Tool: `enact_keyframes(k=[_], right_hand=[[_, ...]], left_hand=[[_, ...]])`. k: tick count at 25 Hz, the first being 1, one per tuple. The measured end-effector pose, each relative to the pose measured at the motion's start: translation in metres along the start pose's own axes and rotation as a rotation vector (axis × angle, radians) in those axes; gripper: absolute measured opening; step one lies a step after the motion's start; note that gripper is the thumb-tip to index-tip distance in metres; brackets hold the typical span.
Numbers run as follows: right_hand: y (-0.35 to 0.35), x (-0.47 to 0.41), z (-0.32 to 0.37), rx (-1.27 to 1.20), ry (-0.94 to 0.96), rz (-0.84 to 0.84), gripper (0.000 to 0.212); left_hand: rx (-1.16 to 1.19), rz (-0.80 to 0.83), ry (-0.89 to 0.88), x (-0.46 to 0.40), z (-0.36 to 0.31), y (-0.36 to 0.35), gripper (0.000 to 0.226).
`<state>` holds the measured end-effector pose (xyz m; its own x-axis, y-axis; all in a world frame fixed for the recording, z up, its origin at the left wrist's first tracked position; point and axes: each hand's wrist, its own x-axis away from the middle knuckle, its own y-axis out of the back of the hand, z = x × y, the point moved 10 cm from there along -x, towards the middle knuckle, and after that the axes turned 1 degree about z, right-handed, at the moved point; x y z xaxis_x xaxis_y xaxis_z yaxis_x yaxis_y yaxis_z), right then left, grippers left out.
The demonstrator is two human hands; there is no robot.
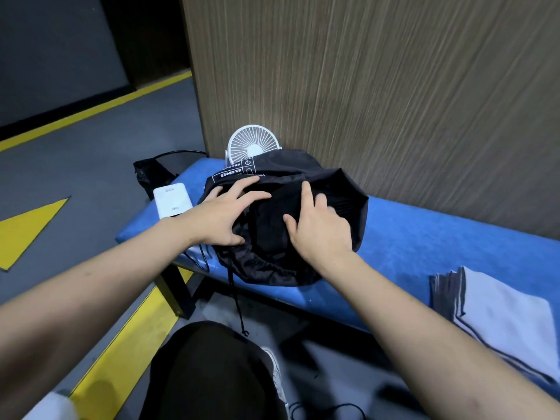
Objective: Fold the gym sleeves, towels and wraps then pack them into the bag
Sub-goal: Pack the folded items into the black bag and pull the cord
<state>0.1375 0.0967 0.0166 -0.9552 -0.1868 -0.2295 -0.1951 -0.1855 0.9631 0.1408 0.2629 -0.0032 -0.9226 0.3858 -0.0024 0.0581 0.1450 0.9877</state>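
On blue bench [424, 237], hands [272, 219] at bag [342, 189] rim.

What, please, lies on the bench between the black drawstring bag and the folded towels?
Only bare blue bench padding separates the black drawstring bag from the folded grey-edged towels, per the head view.

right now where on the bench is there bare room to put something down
Bare blue bench lies between the black bag and the folded towels. The left end is crowded: power bank, fan, bag, and both the left hand and right hand.
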Motion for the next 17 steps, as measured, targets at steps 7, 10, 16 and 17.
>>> enact_keyframes(k=[7,10,16,17], right_hand=[[-0.018,0.001,0.056,0.032,0.442,0.047,0.07],[-0.05,0.001,0.045,0.069,0.425,0.232,0.068],[-0.051,-0.003,0.04,0.1,0.396,0.175,0.067],[-0.05,-0.004,0.038,0.109,0.39,0.168,0.066]], left_hand=[[0.003,-0.026,-0.006,0.003,0.003,0.007,0.112],[-0.039,-0.001,0.019,0.007,0.013,0.011,0.104],[-0.08,0.186,0.151,0.012,0.044,-0.006,0.112],[-0.094,0.21,0.169,0.013,0.047,-0.008,0.113]])
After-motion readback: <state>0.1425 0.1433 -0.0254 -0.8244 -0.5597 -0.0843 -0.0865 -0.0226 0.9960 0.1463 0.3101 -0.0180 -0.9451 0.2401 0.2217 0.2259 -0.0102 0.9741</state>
